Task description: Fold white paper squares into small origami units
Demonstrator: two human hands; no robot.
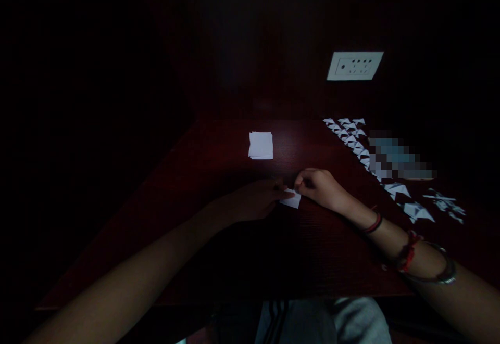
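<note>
Right now, a small white piece of paper (291, 201) lies just right of and below the frame's centre, on a dark-red wooden table (211, 159). The left hand (262, 200) reaches across from the lower left, a digit over the paper; the right hand (319, 187) curls narrowly at its upper-right corner. Whether either pinches it, I can't tell. Above sits a stack of white square sheets (261, 145); folded white paper pieces (417, 211) line the right.

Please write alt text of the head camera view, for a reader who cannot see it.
A person's left grip touches a white paper on a dark red table, the right grip at its upper right corner. Beyond lies a stack of white squares; to the right, folded white pieces; on the wall, a socket.
</note>
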